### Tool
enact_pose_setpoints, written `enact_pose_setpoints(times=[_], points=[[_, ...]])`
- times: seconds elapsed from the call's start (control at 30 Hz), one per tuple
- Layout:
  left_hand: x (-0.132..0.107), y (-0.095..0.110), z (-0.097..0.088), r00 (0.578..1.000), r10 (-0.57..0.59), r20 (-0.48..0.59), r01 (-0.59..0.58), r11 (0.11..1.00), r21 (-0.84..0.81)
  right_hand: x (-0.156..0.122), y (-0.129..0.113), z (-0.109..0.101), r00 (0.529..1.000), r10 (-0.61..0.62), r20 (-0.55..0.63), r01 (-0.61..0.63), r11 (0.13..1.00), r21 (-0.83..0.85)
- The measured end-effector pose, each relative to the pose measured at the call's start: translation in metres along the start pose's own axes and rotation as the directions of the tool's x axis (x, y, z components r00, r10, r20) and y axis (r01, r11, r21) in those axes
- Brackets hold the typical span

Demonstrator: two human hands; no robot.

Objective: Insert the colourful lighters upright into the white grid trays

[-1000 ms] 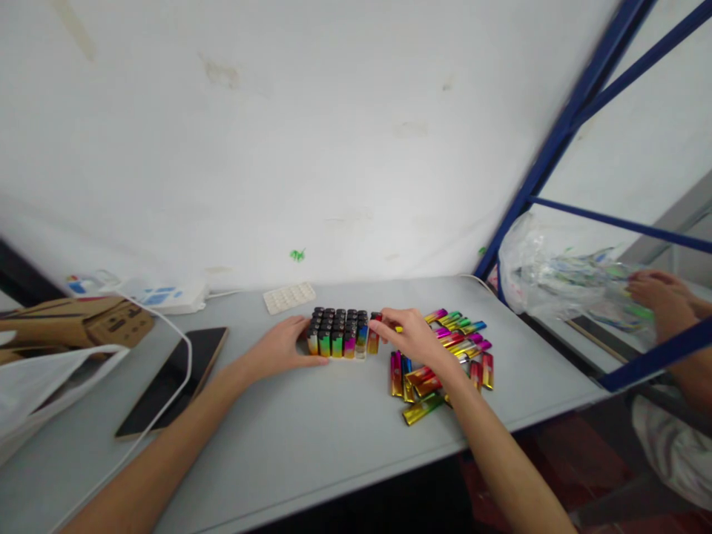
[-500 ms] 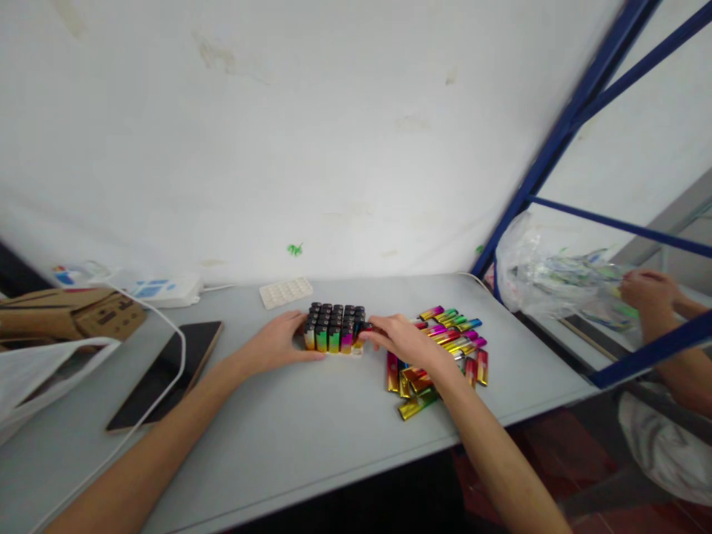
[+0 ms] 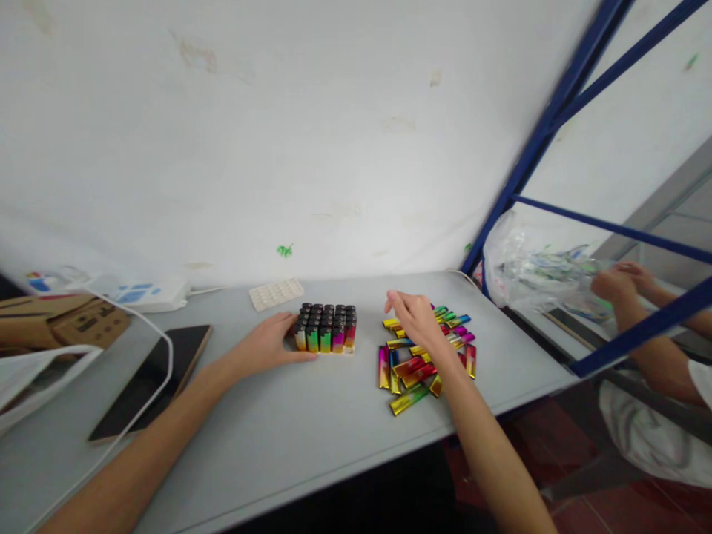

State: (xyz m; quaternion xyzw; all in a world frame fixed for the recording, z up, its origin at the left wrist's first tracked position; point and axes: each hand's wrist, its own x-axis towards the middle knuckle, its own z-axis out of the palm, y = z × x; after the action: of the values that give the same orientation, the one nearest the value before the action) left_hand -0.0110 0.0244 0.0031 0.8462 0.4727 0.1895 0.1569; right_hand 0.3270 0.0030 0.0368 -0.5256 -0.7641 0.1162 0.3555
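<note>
**As the left hand (image 3: 270,347) cups the upright lighters (image 3: 325,328), the right hand (image 3: 412,315) hangs over the loose lighters (image 3: 410,366)**

Where the upright lighters stand in tight rows on the tabletop (image 3: 267,437), black tops up and colour-fading bodies below, a strip of white base (image 3: 345,352) shows at their front right corner. The left hand is spread in a curve against their left end, its thumb lying along the front. To the right of the upright lighters, the right hand is raised with bent fingers; whether it pinches anything cannot be told. Beneath it and nearer the person, the loose lighters lie flat and overlapping, in gold, red, magenta, green and blue.

Behind the upright lighters, slightly left, is a pale moulded tray (image 3: 277,294). Farther left of them lie a dark flat device (image 3: 139,380) crossed by a white cable (image 3: 170,356), a cardboard box (image 3: 83,326) and a white bag (image 3: 72,361). Well to their right, beside a blue metal frame (image 3: 528,159), another person's hands (image 3: 615,283) are at a clear plastic bag (image 3: 517,259).
</note>
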Motion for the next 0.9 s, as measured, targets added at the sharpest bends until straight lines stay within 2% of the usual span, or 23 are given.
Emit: enact_pose_setpoints(times=[0.07,0.13,0.2,0.33,0.43,0.57,0.63,0.73,0.9], points=[[0.0,0.0,0.0,1.0,-0.001,0.0,0.001,1.0,0.013,0.001,0.008,-0.008,0.995,0.068,-0.078,-0.067,0.998,0.019],[0.0,0.0,0.0,1.0,0.003,-0.006,-0.003,1.0,0.019,-0.001,0.011,-0.014,0.991,0.1,-0.088,-0.1,0.995,0.003],[0.0,0.0,0.001,1.0,0.009,-0.008,-0.009,1.0,0.015,-0.007,0.008,-0.019,0.995,0.093,-0.034,-0.094,0.995,-0.035],[0.0,-0.002,0.002,1.0,0.019,-0.007,-0.019,1.0,0.019,-0.033,-0.01,-0.022,0.986,0.021,0.166,0.001,0.991,-0.136],[0.001,-0.004,0.003,1.0,0.027,-0.009,-0.027,0.999,0.028,-0.056,-0.023,-0.013,0.973,-0.009,0.229,0.062,0.972,-0.227],[0.001,-0.004,0.003,1.0,0.026,0.003,-0.026,0.999,0.044,-0.074,-0.037,0.009,0.968,0.128,0.215,-0.021,0.899,-0.438],[0.001,-0.003,0.003,0.999,0.032,0.0,-0.032,0.999,0.038,-0.073,-0.044,0.019,0.961,0.203,0.19,-0.077,0.851,-0.52],[0.0,-0.002,0.002,0.999,0.032,-0.001,-0.032,0.999,0.026,-0.064,-0.051,0.028,0.954,0.254,0.162,-0.122,0.818,-0.562],[-0.001,0.001,0.001,0.999,0.031,-0.009,-0.031,0.999,0.035,-0.046,-0.047,0.034,0.943,0.272,0.192,-0.137,0.843,-0.521]])
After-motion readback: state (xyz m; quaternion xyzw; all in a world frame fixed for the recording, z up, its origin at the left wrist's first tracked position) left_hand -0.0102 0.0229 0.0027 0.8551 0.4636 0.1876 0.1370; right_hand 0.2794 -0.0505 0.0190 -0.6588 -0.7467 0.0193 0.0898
